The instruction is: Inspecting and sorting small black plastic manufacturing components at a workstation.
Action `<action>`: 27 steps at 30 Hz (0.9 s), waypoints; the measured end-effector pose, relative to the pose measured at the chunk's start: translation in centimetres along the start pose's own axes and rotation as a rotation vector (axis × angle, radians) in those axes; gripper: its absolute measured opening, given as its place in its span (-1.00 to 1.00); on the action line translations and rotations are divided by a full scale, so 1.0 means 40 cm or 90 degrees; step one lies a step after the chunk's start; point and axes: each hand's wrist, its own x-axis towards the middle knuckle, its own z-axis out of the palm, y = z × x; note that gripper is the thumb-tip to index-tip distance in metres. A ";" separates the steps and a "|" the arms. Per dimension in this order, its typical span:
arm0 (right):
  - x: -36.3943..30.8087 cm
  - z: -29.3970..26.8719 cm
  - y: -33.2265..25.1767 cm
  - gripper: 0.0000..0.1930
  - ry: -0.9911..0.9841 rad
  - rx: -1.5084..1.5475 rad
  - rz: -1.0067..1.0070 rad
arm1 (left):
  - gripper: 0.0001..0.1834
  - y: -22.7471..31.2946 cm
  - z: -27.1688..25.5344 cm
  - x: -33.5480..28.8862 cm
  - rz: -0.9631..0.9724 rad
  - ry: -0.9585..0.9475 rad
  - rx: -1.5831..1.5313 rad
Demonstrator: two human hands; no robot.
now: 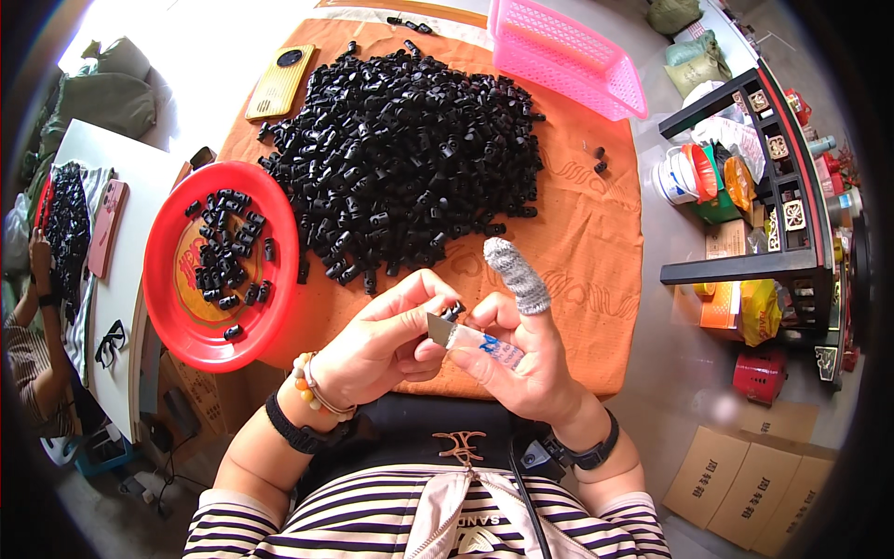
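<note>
Between the fingertips of my left hand I pinch a small black plastic piece. My right hand grips a short flat blade with a white wrapped handle marked in blue. The blade's edge is close against the piece; whether it cuts in, I cannot tell. A grey knitted sleeve covers my raised right index finger. Beyond my hands a large heap of similar black pieces lies on the orange tablecloth. More pieces sit in a red round tray on the left.
A pink perforated basket stands at the far right of the table, a yellow phone-like object at the far left. Another person's hand is at a white side table. A black shelf and cardboard are on the right.
</note>
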 end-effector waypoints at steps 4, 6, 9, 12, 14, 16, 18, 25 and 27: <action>0.000 0.000 0.001 -0.17 0.000 0.038 -0.007 | -0.84 -0.001 -0.003 0.000 0.003 -0.023 -0.007; 0.002 0.001 0.003 -0.17 0.009 0.042 -0.012 | -0.84 -0.001 -0.004 0.000 0.002 -0.014 0.006; 0.004 0.004 0.008 -0.18 0.028 0.052 -0.015 | -0.83 -0.001 -0.004 -0.002 0.005 -0.016 0.014; 0.002 0.002 0.010 -0.18 0.024 0.053 -0.009 | -0.83 0.001 -0.003 -0.005 0.003 -0.013 0.024; 0.003 0.001 0.011 -0.17 0.023 0.059 -0.019 | -0.83 0.001 -0.002 -0.007 0.002 -0.011 0.030; 0.003 -0.003 0.010 -0.17 0.022 0.041 -0.026 | -0.83 0.002 -0.001 -0.007 0.001 -0.014 0.026; 0.004 -0.007 0.010 -0.18 0.034 0.039 -0.028 | -0.83 0.002 0.001 -0.008 -0.004 -0.002 0.035; -0.002 0.003 0.009 -0.21 0.046 0.004 -0.060 | -0.85 0.003 0.006 -0.003 -0.005 0.010 0.016; -0.005 0.004 0.007 -0.22 0.042 -0.021 -0.054 | -0.86 0.003 0.009 0.000 -0.008 0.030 0.018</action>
